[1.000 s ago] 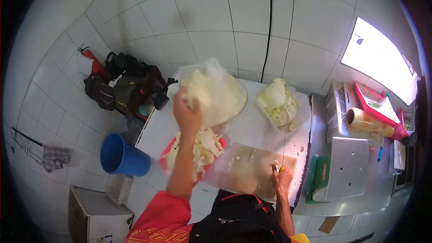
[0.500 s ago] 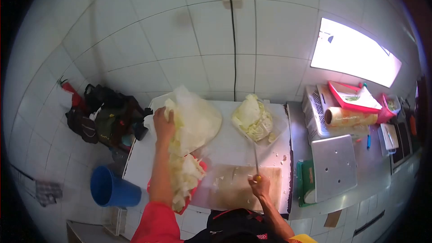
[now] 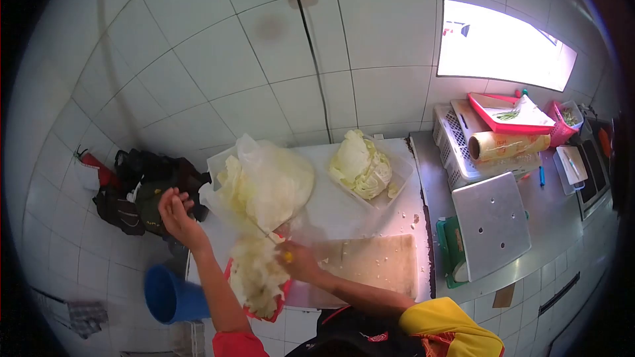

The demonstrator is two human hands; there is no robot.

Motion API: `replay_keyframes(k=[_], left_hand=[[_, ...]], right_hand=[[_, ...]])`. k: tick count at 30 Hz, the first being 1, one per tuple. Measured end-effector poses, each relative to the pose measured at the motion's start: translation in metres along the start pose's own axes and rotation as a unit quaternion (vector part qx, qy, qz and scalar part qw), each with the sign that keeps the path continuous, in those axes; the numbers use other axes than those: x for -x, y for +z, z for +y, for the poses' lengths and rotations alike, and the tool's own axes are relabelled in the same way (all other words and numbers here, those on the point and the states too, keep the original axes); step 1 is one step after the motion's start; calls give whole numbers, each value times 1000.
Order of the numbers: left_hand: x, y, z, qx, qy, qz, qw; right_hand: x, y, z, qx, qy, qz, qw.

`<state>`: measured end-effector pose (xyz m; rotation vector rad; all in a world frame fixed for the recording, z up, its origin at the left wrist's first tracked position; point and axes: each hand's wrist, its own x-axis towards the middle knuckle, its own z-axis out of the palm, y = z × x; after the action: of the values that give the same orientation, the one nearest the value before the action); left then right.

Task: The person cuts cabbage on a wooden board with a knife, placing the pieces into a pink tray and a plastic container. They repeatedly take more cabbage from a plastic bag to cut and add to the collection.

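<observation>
My left hand [image 3: 180, 219] is raised over the table's left edge, its fingers apart and nothing in them. My right hand [image 3: 296, 261] is closed on the yellow handle of a knife [image 3: 266, 232], whose blade points up and left toward the plastic bag. Just left of that hand, cut cabbage [image 3: 254, 274] fills a red basket [image 3: 276, 307]. Behind it stands a large translucent bag [image 3: 281, 182] with pale cabbage leaves at its left side. A cabbage [image 3: 360, 165] lies in another clear bag at the back. The cutting board [image 3: 370, 264] carries small scraps.
A blue bin [image 3: 173, 296] stands on the floor at left, below dark bags [image 3: 155, 192]. On the steel counter at right are a white crate [image 3: 453, 152], a film roll [image 3: 506, 146], a red tray [image 3: 506, 116] and a grey board [image 3: 491, 225] over a green object.
My left hand has left the cabbage leaves by the bag and moved left and down. My right hand has carried the knife left from the cutting board to the basket. The view has shifted.
</observation>
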<state>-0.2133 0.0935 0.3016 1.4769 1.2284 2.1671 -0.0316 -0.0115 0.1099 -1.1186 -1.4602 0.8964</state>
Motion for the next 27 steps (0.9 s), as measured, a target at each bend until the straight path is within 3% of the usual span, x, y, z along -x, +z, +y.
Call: replay_keyframes(k=[3, 5, 6, 7, 8, 11, 14, 17, 20, 23, 26, 27], left_hand=[[51, 12, -3, -6, 41, -55, 998], [96, 45, -11, -118, 153, -169, 967], [128, 71, -29, -1, 25, -201, 979], [150, 108, -21, 26, -8, -259, 966], [167, 138, -28, -7, -58, -359, 932], [220, 230, -85, -122, -17, -539, 833], [273, 293, -138, -271, 78, -543, 791], [285, 321, -122, -379, -36, -580, 720], [286, 319, -99, -344, 59, -586, 731], [284, 323, -110, -292, 7, -580, 760], [269, 338, -188, -94, -210, -551, 802], [242, 333, -161, -39, -269, -553, 788]], right_hand=[[13, -41, 33, 53, 25, 60, 996], [34, -89, 58, 84, 92, 82, 989], [49, -114, 76, 78, 145, 86, 983], [70, -133, 103, 27, 165, 126, 978], [88, -159, 84, 18, 209, 158, 965], [155, -211, 86, 57, 289, 230, 928], [223, -232, 78, 134, 293, 261, 910], [282, -226, 73, 196, 311, 285, 885], [303, -212, 48, 190, 362, 286, 867], [307, -200, 38, 156, 405, 264, 861], [304, -201, 46, 161, 405, 230, 870], [302, -204, 52, 161, 399, 222, 875]])
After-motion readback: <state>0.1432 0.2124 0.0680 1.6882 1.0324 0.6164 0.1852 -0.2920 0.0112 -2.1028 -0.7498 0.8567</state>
